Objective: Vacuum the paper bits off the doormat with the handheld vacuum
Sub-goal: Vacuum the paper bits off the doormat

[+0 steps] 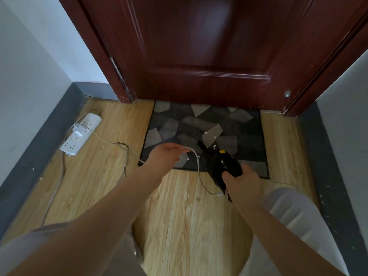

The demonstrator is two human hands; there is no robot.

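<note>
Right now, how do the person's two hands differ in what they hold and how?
The left hand pinches the thin white cord lightly at its fingers; the right hand wraps fully round the black handheld vacuum. The left reaches farther over the grey patterned doormat. Both hold parts of one appliance.

Right hand [242, 181] gripping vacuum [221, 164], paper-flecked doormat [249, 134]

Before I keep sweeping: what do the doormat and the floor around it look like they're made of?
Doormat: seemingly short-pile fabric, matte, with a grey geometric patch pattern and dark bound edge. Floor: light wood-look planks, slight sheen, visible grain and seams; whether real wood or laminate can't be told.
</note>
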